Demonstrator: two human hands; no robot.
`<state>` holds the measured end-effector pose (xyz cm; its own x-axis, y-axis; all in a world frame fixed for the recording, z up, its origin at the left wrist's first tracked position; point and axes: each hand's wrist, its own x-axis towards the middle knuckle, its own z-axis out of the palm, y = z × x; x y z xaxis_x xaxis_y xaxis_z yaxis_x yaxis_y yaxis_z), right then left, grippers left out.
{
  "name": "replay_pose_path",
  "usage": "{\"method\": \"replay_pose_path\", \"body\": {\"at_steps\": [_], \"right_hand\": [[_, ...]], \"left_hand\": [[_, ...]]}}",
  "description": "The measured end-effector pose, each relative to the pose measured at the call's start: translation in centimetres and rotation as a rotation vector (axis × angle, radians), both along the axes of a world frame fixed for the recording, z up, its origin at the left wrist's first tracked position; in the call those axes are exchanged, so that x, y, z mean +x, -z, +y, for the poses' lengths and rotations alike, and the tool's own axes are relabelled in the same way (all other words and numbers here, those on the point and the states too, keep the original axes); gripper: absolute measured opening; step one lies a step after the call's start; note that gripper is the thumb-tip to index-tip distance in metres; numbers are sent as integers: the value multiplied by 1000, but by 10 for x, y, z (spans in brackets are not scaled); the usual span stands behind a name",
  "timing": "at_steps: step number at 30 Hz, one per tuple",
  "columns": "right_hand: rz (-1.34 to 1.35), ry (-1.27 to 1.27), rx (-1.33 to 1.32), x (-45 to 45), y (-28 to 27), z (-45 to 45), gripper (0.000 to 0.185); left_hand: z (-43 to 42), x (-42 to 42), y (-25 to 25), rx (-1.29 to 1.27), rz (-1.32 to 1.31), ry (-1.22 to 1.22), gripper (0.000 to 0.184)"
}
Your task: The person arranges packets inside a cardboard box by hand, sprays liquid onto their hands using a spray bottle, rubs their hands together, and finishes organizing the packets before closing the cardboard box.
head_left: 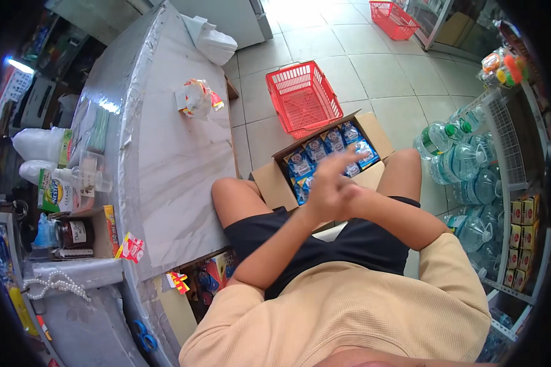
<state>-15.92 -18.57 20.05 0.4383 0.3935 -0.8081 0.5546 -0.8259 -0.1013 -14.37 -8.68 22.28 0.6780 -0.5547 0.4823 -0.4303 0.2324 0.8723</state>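
Observation:
My left hand (pixel 328 177) and my right hand (pixel 346 197) meet and overlap in front of me, above an open cardboard box (pixel 269 183). Motion smears both. The left hand's fingers look stretched out, and I make out nothing in them. Where the right hand lies against the left, its fingers are hidden. Inside the box between my knees are several blue packets (pixel 315 150) in rows, partly covered by my hands.
Beyond the box a red basket (pixel 333 98) stands on the tiled floor. To my left runs a marble-patterned counter (pixel 183 183) with a crumpled plastic wrapper (pixel 199 101). Large water bottles (pixel 459 162) and a shelf rack (pixel 508 134) line the right side. Another red basket (pixel 393 25) sits farther back.

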Motion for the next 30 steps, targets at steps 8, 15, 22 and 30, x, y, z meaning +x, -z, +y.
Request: {"method": "replay_pose_path", "body": {"at_steps": [8,15,22,30], "right_hand": [[27,-52,-147,-19,123,-56,54],[-686,21,299,-39,172,-109,41],[-320,415,301,21,89,-123,38],[-446,396,193,74,176,-155,92]], "left_hand": [[33,-20,114,1016,42,-254,52],[32,-54,158,1251,-133,-27,72],[22,-5,134,1305,53,40,86],[21,57,215,1469,-234,-353,101]]}}
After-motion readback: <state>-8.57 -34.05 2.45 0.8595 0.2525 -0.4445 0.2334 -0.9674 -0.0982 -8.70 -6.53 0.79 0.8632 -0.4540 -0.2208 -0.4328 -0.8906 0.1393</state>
